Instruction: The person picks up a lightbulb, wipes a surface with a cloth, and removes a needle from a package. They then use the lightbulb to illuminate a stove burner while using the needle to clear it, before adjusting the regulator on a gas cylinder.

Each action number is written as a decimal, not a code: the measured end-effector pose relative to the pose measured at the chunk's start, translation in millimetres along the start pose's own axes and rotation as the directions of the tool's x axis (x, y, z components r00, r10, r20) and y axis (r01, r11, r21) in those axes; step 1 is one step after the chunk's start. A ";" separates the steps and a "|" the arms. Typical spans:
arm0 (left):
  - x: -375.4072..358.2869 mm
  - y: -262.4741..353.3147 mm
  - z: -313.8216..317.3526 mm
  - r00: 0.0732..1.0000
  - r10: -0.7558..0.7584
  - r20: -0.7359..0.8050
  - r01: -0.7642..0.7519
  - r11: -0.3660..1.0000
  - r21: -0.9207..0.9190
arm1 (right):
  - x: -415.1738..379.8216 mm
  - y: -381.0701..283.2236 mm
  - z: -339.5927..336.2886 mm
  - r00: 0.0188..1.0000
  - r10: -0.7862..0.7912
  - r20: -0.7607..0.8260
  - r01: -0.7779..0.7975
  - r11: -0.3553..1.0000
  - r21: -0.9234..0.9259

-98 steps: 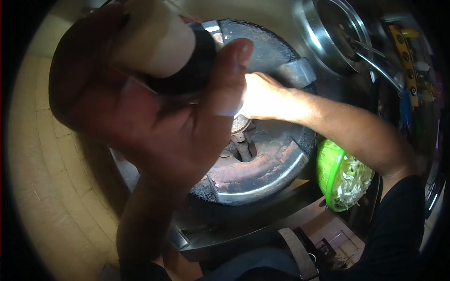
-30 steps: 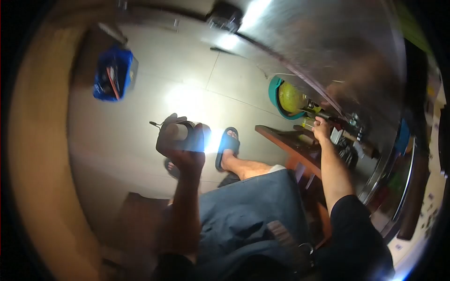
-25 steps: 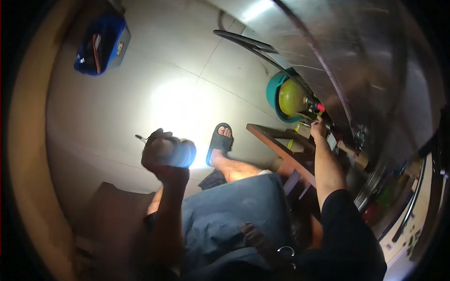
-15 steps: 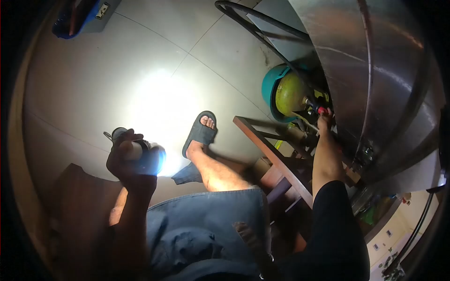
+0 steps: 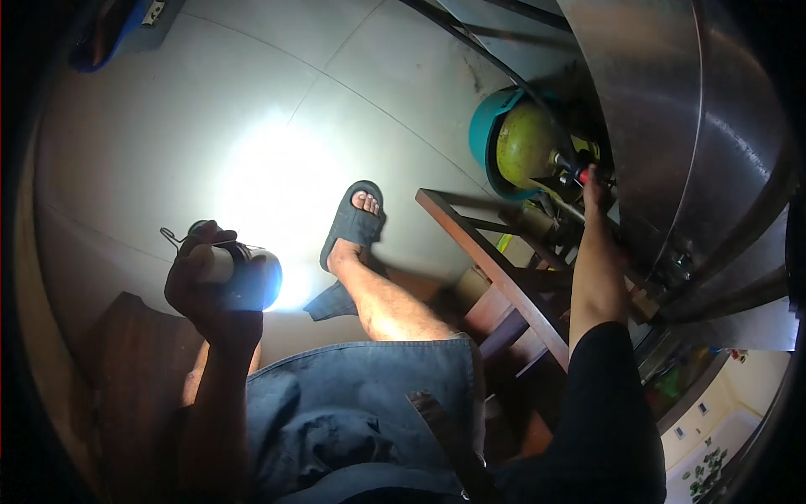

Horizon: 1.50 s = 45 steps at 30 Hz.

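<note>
- Left hand [image 5: 197,294]: closed around the torch [image 5: 252,284]; beam directed onto the floor [image 5: 109,160], short of the cylinder.
- Right hand [image 5: 594,195]: has advanced to the red knob [image 5: 584,176]; fingers curled at it. Whether they pinch it cannot be told.
- Gas cylinder [image 5: 522,149]: within the rim of the teal tub [image 5: 484,130], beside the edge of the metal panel [image 5: 655,109]. Red knob at its valve end, facing the panel.
- Black hose [image 5: 495,59]: runs down towards the valve end.
- Assessment: hand work is now centred on the valve fitting.
</note>
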<state>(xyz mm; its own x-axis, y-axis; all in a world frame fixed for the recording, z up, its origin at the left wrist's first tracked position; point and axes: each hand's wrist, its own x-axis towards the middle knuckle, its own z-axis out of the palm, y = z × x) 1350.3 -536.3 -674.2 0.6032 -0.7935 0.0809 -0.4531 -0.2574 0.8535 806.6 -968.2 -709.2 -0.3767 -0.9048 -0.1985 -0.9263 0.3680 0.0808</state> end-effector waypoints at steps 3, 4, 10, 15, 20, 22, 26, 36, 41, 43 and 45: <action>0.5 0.3 2.3 1.000 -0.005 0.028 0.003 0.997 0.077 | 8.8 31.3 9.2 0.833 -0.487 -0.261 0.437 0.870 -0.229; 0.0 -0.2 4.8 1.000 -0.015 -0.007 0.015 0.999 0.040 | 7.6 26.4 7.3 0.843 -0.480 -0.242 0.432 0.873 -0.225; 2.4 0.4 6.3 1.000 0.000 0.019 -0.001 0.999 0.043 | 60.1 60.4 34.1 0.716 -0.587 -0.378 0.380 0.782 -0.495; -5.8 0.1 5.8 0.997 -0.072 0.007 0.071 0.997 0.030 | 50.1 41.7 9.5 0.917 0.187 0.353 -0.239 0.965 0.109; -2.1 4.5 3.4 0.999 -0.042 -0.007 0.042 0.998 0.048 | 19.8 37.6 13.9 0.820 -0.501 -0.279 0.395 0.846 -0.357; -3.6 6.2 5.0 0.998 -0.046 -0.030 0.046 0.999 0.023 | 24.5 44.2 6.4 0.844 -0.508 -0.169 0.478 0.858 -0.189; -2.2 9.6 7.4 0.998 -0.053 -0.027 0.052 0.999 -0.013 | 50.3 29.0 -1.1 0.840 0.363 0.403 -0.431 0.898 0.090; 1.1 5.8 10.0 0.999 -0.047 -0.008 0.046 0.999 -0.014 | 16.2 3.9 -6.7 0.998 0.012 0.064 -0.022 0.987 0.157; -4.5 -0.2 5.4 0.995 -0.096 0.031 0.094 0.994 0.046 | 41.5 47.9 31.0 0.283 -0.815 -0.506 0.752 0.516 -0.410; -2.3 1.5 11.6 0.999 -0.036 -0.013 0.036 0.999 0.030 | 25.1 10.8 1.7 0.859 -0.455 -0.233 0.446 0.890 -0.095; -2.2 3.2 13.2 0.999 0.026 -0.046 -0.026 1.000 0.008 | 39.7 11.5 -3.3 0.888 0.322 0.330 -0.329 0.944 -0.035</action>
<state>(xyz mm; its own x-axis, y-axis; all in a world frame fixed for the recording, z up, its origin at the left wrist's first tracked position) 1338.9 -542.6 -678.4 0.6206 -0.7739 0.1266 -0.4737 -0.2413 0.8470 781.1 -1000.6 -713.0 -0.6326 -0.6139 -0.4721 -0.7500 0.6376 0.1759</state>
